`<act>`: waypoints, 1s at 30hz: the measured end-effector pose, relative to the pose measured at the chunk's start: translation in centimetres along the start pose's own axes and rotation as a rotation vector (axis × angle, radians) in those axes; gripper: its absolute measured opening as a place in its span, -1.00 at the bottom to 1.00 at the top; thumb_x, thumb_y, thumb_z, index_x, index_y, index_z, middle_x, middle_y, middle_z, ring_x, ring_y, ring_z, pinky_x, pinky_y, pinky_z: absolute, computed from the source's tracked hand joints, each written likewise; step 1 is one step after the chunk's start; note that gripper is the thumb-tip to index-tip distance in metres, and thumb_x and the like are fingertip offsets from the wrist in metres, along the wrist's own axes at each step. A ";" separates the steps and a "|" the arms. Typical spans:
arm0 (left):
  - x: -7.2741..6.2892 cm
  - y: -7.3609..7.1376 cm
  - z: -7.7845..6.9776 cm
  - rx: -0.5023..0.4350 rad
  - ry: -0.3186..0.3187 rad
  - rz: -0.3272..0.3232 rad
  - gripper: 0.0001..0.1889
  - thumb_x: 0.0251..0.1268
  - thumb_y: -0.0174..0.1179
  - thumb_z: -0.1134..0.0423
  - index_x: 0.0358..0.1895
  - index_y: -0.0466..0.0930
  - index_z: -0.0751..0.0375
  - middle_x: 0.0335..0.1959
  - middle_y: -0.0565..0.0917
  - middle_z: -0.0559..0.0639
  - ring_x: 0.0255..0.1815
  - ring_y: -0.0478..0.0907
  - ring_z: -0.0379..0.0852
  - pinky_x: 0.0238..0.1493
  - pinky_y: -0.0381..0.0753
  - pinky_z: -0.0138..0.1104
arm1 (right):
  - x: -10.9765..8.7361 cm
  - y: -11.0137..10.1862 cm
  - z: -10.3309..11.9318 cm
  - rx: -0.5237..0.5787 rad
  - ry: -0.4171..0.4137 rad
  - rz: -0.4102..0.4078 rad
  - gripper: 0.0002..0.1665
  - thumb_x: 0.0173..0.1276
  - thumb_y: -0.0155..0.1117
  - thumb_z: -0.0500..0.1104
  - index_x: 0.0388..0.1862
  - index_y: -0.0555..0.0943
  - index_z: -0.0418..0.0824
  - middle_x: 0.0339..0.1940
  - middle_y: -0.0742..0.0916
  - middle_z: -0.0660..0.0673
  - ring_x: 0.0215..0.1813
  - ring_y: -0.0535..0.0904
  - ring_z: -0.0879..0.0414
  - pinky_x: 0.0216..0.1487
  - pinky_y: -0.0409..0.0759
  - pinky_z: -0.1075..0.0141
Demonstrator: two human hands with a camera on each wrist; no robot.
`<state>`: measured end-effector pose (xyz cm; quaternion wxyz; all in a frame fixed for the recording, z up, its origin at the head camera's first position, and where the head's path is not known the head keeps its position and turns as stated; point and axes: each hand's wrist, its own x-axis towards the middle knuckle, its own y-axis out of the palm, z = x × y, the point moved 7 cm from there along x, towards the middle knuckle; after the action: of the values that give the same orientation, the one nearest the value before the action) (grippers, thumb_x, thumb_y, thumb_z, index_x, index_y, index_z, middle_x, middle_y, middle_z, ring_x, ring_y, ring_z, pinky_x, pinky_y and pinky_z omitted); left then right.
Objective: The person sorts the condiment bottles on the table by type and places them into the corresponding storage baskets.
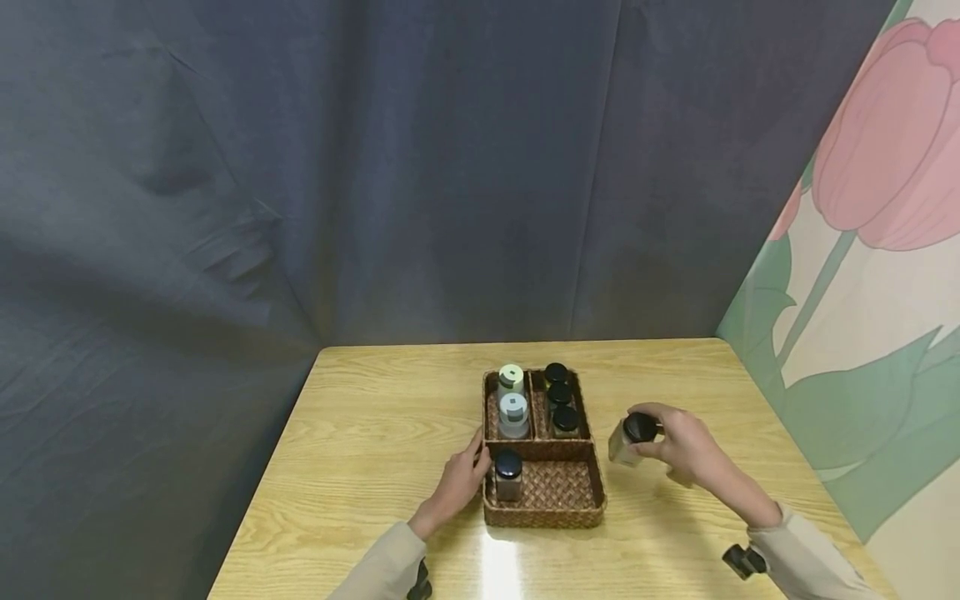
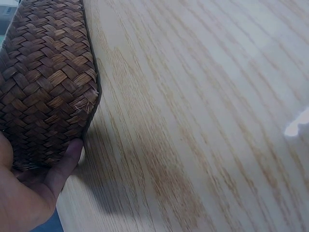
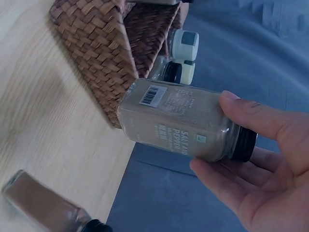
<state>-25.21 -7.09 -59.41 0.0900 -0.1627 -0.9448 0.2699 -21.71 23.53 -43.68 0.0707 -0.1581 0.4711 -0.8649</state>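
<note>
My right hand [image 1: 678, 442] holds a glass seasoning jar [image 3: 178, 121] by its black-capped end, thumb on one side and fingers on the other. The jar has brownish-grey powder and a "salt and pepper" label; it hangs tilted just right of a brown woven basket [image 1: 543, 518]. At the basket's left wall, my left hand [image 1: 459, 479] grips the side, one finger low on the outer weave in the left wrist view. One black-lidded jar [image 1: 508, 477] stands at the left of the basket's front compartment.
The back left compartment has two pale-lidded bottles [image 1: 513, 408]; the back right has three black-lidded jars [image 1: 559, 396]. Another brown-powder jar [image 3: 43, 203] is on the wooden table [image 1: 360, 450], mostly hidden beneath my right hand in the head view. A dark curtain [image 1: 465, 183] hangs behind.
</note>
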 end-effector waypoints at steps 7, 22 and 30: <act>0.0 0.0 -0.1 0.018 0.007 -0.013 -0.39 0.65 -0.19 0.07 0.58 -0.04 0.29 -0.84 0.34 -0.18 -0.79 0.32 -0.30 -0.69 0.36 -0.42 | 0.2 0.0 0.9 0.011 -0.001 -0.008 -0.37 0.00 0.63 -0.26 0.07 0.64 -0.42 -0.09 0.73 -0.33 -0.20 0.68 -0.13 -0.31 0.61 0.12; -0.2 0.0 -0.1 -0.008 0.008 0.004 -0.37 0.66 -0.20 0.03 0.59 -0.07 0.26 -0.87 0.30 -0.19 -0.90 0.11 -0.33 -0.73 0.30 -0.43 | 0.9 0.5 2.1 0.083 0.022 0.010 -0.39 0.05 0.60 -0.24 0.11 0.63 -0.36 -0.02 0.71 -0.32 -0.08 0.66 -0.22 -0.18 0.62 -0.03; -0.1 0.0 0.1 -0.015 -0.007 0.000 -0.37 0.65 -0.20 0.04 0.59 -0.06 0.28 -0.87 0.31 -0.18 -0.89 0.11 -0.37 -0.75 0.27 -0.43 | 1.7 1.2 3.7 0.072 -0.036 -0.005 -0.39 -0.01 0.65 -0.21 0.05 0.67 -0.34 -0.02 0.72 -0.30 -0.07 0.66 -0.22 -0.17 0.63 -0.02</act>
<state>-25.15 -7.17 -59.47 0.0855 -0.1624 -0.9471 0.2633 -22.04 19.47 -42.50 0.0825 -0.1721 0.4377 -0.8786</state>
